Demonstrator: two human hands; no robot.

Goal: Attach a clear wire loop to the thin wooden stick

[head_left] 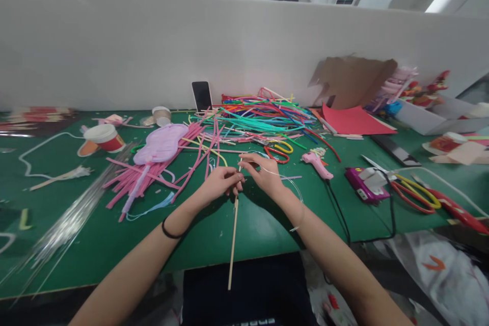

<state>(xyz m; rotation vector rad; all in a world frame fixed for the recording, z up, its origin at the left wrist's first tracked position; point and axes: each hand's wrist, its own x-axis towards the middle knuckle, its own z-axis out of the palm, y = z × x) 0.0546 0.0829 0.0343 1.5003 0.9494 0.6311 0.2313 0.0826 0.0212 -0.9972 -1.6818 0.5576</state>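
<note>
A thin wooden stick [233, 244] runs from between my fingers down past the table's front edge. My left hand [223, 182] is closed around its upper part, thumb and fingers pinched together. Close by, my right hand [262, 173] pinches near the stick's top end with thumb and forefinger. From that hand a thin pale strand [296, 186] loops back toward the wrist; its exact material cannot be made out. Left of my hands, a lilac fan-shaped piece [160, 142] with a wrapped handle lies on loose pink pipe cleaners [132, 183].
Coloured pipe cleaners [260, 119] pile up behind my hands, near a phone [201, 96]. On the right are a pink glue gun [318, 163], a purple power strip [367, 186], scissors [414, 196] and red paper [355, 119]. Clear strips [76, 219] and a paper cup [105, 137] sit left.
</note>
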